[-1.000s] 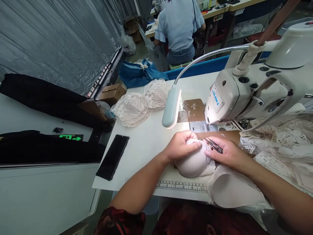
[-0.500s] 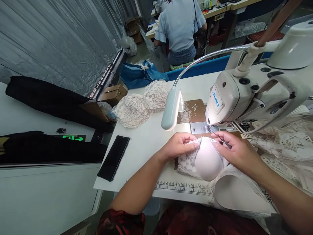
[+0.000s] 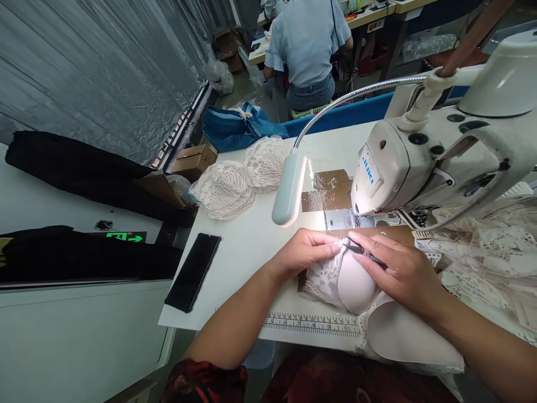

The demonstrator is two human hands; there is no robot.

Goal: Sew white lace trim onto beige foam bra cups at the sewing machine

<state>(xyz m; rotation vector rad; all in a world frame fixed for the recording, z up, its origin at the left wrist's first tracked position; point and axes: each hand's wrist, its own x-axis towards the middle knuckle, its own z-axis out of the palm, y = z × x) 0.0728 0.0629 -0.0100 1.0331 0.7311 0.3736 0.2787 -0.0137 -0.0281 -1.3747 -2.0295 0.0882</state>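
Observation:
A pale padded bra cup with a lace edge [image 3: 354,282] lies on the white sewing table [image 3: 251,246] in front of the sewing machine [image 3: 403,162]. My left hand [image 3: 306,252] pinches the lace at the cup's upper left edge. My right hand [image 3: 396,268] rests on the cup's right side and holds small thread snips [image 3: 363,253], their tips at the lace close to my left fingers. A second cup [image 3: 403,336] hangs off the table's near edge.
A gooseneck lamp [image 3: 289,187] hangs over the table. A stack of lace cups [image 3: 243,179] sits at the back left, a black phone [image 3: 193,270] near the left edge, a lace pile [image 3: 486,252] at right. A person in blue [image 3: 308,45] sits ahead.
The cup was turned and spread, so its lace edge now shows on the left. My right hand moved the snips leftward to the lace beside my left fingers.

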